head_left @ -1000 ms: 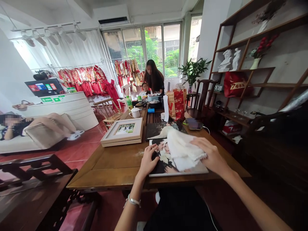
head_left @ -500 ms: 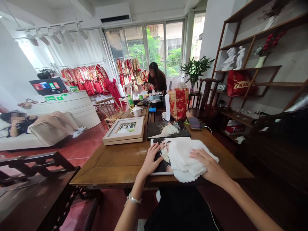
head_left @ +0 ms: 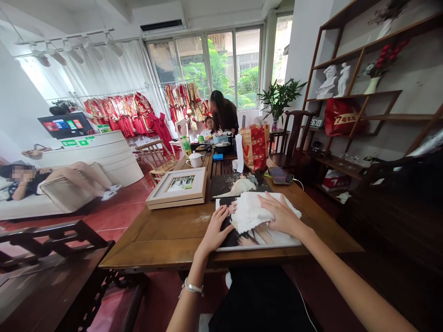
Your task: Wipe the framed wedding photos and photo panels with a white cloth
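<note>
A photo panel [head_left: 277,239] showing a couple lies flat at the table's near edge. My left hand [head_left: 216,230] rests on its left side, open, with fingers spread. Over the panel's upper right part, my right hand [head_left: 278,214] holds a white cloth [head_left: 247,216] pressed against the surface. The cloth hides much of the picture. Just behind, and touching or nearly touching it, is a darker photo panel [head_left: 223,185] with a white dress on it.
Stacked white frames [head_left: 157,193] lie left on the wooden table [head_left: 155,237]. Behind stand a white teapot [head_left: 195,160], a red paper bag [head_left: 256,147] and a phone [head_left: 281,175] with a cable. A person [head_left: 224,113] leans over the far end; another person [head_left: 26,182] lies on a sofa.
My right hand has slid the cloth up and to the left across the panel, uncovering its lower right part. My left hand stays in about the same place.
</note>
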### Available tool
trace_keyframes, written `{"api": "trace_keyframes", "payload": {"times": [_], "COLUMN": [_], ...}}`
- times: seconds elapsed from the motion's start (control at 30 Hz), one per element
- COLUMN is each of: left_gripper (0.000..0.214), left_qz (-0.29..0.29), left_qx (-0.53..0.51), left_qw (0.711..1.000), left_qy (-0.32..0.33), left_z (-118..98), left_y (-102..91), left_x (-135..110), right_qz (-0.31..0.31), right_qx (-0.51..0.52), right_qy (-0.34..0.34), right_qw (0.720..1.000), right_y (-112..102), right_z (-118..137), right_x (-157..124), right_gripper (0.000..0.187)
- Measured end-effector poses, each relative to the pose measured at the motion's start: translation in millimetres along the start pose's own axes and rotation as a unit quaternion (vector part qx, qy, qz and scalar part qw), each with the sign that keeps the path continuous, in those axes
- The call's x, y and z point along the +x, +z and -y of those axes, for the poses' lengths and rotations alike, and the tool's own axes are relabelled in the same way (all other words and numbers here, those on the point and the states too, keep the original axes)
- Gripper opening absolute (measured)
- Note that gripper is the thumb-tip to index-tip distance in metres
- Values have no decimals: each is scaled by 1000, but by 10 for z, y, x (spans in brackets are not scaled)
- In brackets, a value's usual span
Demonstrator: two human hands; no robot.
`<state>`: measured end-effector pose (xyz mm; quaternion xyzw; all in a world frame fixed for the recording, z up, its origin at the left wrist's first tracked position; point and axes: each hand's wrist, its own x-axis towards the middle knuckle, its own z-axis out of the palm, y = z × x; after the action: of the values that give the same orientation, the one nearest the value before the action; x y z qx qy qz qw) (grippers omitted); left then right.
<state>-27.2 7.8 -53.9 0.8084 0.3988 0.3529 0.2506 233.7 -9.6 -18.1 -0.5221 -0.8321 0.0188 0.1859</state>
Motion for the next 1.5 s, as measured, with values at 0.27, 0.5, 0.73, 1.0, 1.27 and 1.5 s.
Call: {"api": "trace_keyframes", "payload": {"times": [0.27,0.5,0.73,1.0,1.27,1.5], "left_gripper": [48,46,46,47,46,46], "left_qz": [4,-5,8,1,-5,4], "left_qx": [19,11,9,11,10,17], "left_qw": [1000,1000,1000,1000,1000,1000], "left_qy": [6,9,13,16,7,2], "left_z": [49,51,60,79,23,12], "left_y": [25,38,18,25,35,12], "left_x": [11,4,1,2,-8,-5], "right_qz": [30,53,6,-20,12,23], "right_qx": [46,52,0,-2,1,-6], "right_qy": [2,-87,6,51,-47,23], "right_qw": [999,993,1000,998,999,999], "right_y": [6,-152,-21,50,-72,-57], "right_z": [162,299,-130,-175,138,35], "right_x": [-92,-818,-228,142,-961,-509], "right_gripper": [66,72,67,66,67,71]}}
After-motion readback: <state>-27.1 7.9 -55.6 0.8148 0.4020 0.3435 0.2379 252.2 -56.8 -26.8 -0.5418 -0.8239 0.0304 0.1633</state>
